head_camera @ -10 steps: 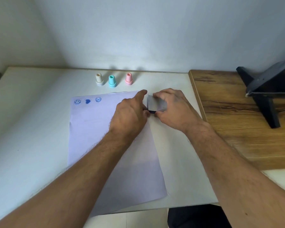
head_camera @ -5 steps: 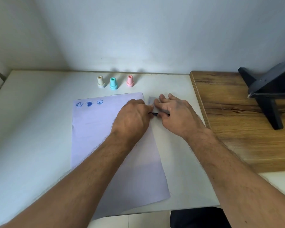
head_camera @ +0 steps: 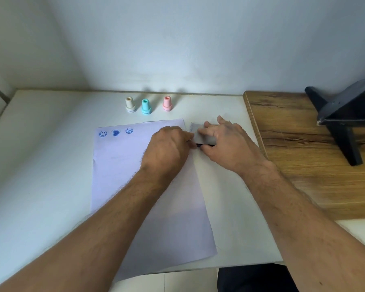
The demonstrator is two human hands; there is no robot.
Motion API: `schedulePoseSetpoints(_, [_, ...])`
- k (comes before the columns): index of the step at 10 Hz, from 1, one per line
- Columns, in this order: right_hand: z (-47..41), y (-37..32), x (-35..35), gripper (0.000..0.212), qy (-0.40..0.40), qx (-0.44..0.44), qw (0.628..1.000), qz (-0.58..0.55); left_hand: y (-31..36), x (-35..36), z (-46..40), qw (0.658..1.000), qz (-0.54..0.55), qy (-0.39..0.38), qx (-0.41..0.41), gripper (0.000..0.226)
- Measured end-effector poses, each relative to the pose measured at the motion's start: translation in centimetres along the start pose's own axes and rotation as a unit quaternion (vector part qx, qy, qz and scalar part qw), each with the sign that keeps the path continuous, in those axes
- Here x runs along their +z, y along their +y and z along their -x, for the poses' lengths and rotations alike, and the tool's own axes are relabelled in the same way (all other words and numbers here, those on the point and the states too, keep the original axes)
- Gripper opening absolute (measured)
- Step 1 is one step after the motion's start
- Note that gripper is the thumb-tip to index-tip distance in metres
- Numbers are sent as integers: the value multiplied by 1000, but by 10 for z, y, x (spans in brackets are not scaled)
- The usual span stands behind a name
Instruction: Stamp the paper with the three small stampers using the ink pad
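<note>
Now the fingers [head_camera: 207,125] of the right hand [head_camera: 230,144] lie fairly straight over the lid of the small grey flat ink pad case [head_camera: 202,137], thumb tucked at its near edge, while the left hand [head_camera: 169,148] curls against the case's left side, fingertips hidden, so whether they pinch it I cannot tell. A second ago the lid stood tilted up between the hands; it has since come down nearly flat, which suggests the pad is being closed. That fits the pale lilac sheet of paper [head_camera: 135,186], lying under the left wrist just beside the case: three blue prints [head_camera: 116,132] sit in a row at its far left corner, so the stamping looks finished. Beyond the paper, the cream stamper [head_camera: 130,104], the teal stamper [head_camera: 145,106] and the pink stamper [head_camera: 167,103] stand upright in a line on the white tabletop [head_camera: 40,165], apart from both hands. To the right a wooden board [head_camera: 303,154] carries a black stand [head_camera: 346,123], well clear; nothing blocks the hands.
</note>
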State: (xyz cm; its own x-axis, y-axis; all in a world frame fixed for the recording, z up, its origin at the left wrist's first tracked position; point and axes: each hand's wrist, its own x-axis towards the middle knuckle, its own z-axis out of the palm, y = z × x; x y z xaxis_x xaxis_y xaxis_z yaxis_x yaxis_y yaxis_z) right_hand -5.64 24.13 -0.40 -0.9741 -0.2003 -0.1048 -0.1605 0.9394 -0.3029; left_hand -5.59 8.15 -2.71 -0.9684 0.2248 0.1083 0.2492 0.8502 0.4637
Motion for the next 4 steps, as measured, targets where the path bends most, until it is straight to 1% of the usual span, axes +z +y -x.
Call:
schedulePoseSetpoints(1, [3, 1, -7, 50, 71, 12, 994, -86, 0, -19, 1, 997, 37, 49, -38, 27])
schedulePoseSetpoints(2, [2, -4, -14, 55, 145, 16, 979, -141, -5, -44, 10, 992, 36, 94, -76, 28])
schedulePoseSetpoints(3, [5, -25, -21, 69, 118, 17, 987, -111, -17, -67, 28, 991, -13, 101, -88, 34])
schedulePoseSetpoints(4, [13, -51, -22, 82, 33, 15, 998, -59, -36, -82, 48, 990, -89, 12, -111, 49])
